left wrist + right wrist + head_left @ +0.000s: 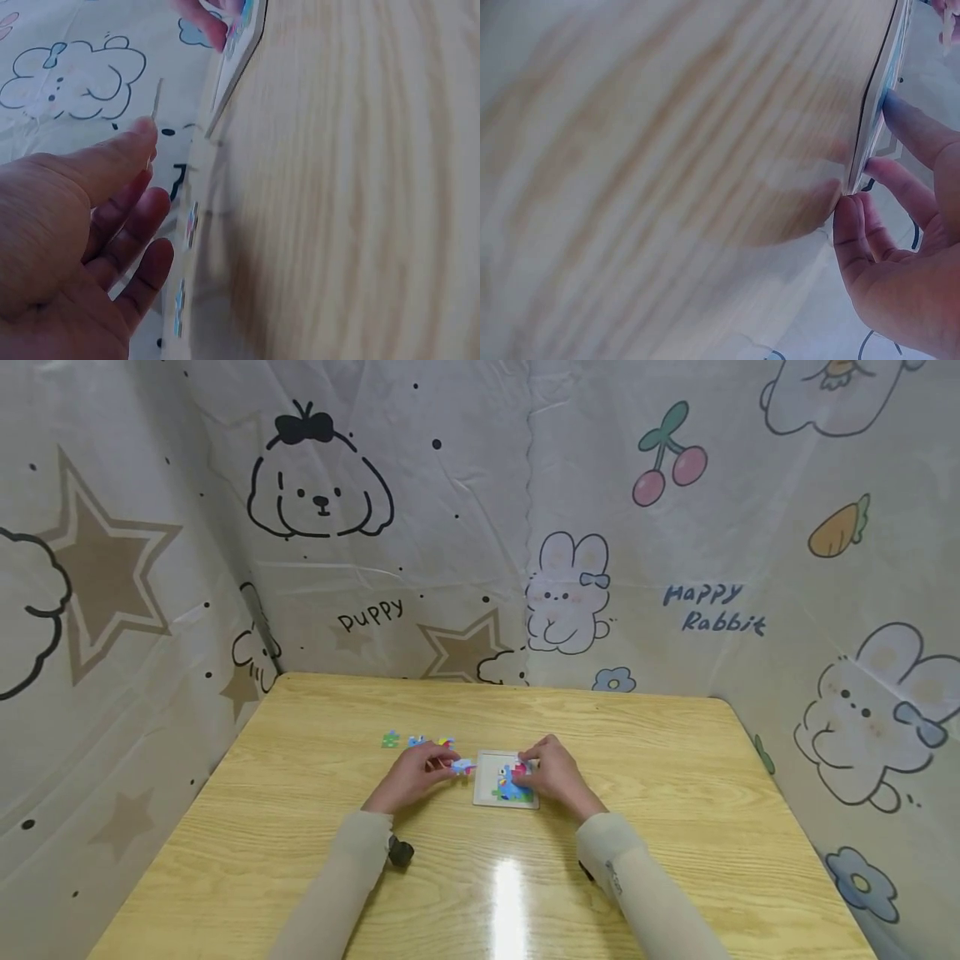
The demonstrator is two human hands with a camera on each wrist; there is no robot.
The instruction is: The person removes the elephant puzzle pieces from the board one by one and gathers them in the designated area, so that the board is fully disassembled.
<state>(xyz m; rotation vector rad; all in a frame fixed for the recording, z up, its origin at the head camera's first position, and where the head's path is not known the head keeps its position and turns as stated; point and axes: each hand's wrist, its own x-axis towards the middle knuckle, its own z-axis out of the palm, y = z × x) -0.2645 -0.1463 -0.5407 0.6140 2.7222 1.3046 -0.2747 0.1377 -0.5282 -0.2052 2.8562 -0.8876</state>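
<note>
The left hand (pixel 412 774) pinched a piece (pixel 462 767) beside the tray (pixel 487 770); the right hand (pixel 557 775) gripped the tray's edge.

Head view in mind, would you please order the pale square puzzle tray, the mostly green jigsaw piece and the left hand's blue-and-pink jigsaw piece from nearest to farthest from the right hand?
1. Pale square puzzle tray: touched by the right hand.
2. Blue-and-pink jigsaw piece: left of the tray, in the left hand.
3. Mostly green jigsaw piece: farthest left, on the wooden table.
</note>
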